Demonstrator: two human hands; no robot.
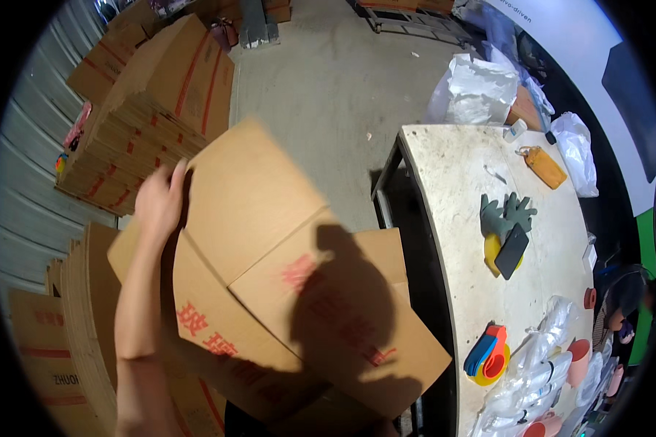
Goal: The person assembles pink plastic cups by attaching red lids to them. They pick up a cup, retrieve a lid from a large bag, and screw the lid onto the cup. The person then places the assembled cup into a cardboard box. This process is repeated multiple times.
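My left hand (160, 200) grips the upper left edge of a flattened brown cardboard box (270, 247) with red print, held tilted in front of me. The left forearm runs up from the lower edge beside the box. The box covers the lower middle of the view, and a dark shadow falls across its right half. My right hand is hidden, probably behind the box.
A tall stack of flat cartons (153, 109) leans at the upper left; more cartons (51, 342) stand at the lower left. A white table (474, 189) on the right bears grey gloves (506, 213), a phone, a tape dispenser (488, 353) and plastic bags. Concrete floor lies beyond.
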